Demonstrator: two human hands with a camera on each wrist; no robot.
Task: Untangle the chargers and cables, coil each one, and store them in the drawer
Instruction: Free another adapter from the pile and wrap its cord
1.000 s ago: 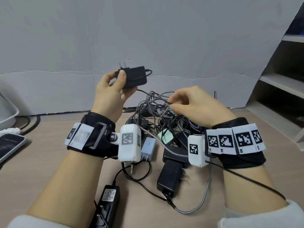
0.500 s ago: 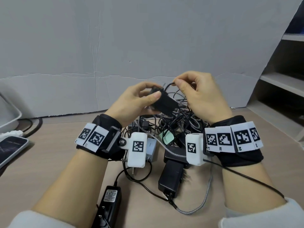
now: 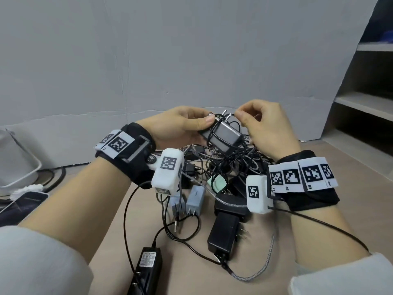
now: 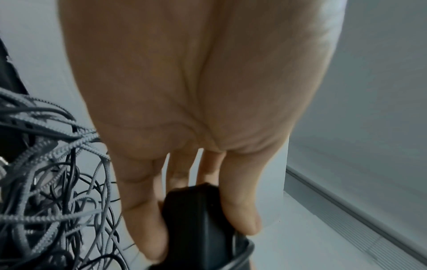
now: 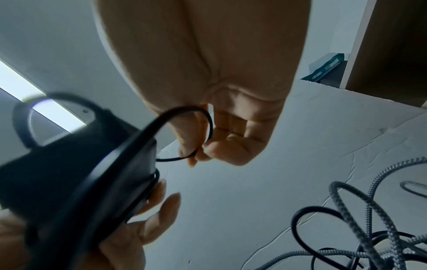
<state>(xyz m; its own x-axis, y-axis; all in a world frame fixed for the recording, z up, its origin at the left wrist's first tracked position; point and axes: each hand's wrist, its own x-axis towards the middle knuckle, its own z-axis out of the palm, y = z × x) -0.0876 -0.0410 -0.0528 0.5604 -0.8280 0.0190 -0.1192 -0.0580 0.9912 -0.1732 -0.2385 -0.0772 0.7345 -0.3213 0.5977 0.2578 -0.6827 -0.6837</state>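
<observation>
Fingers of left hand (image 3: 176, 126) gripping one black charger (image 3: 223, 135), right hand (image 3: 268, 128) pinching its cable (image 5: 208, 126), two grey plugs (image 3: 188, 201)

A black charger block (image 3: 221, 135), prongs pointing up, sits raised above the table with its thin black cable (image 3: 213, 129) looped around its body. Beneath it, a tangled pile of black and grey braided cables (image 3: 231, 165) and several more adapters lies on the table.

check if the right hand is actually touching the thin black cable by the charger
Touching. The right wrist view shows the right hand pinching the thin black cable between thumb and fingertips, beside the black charger.
</observation>
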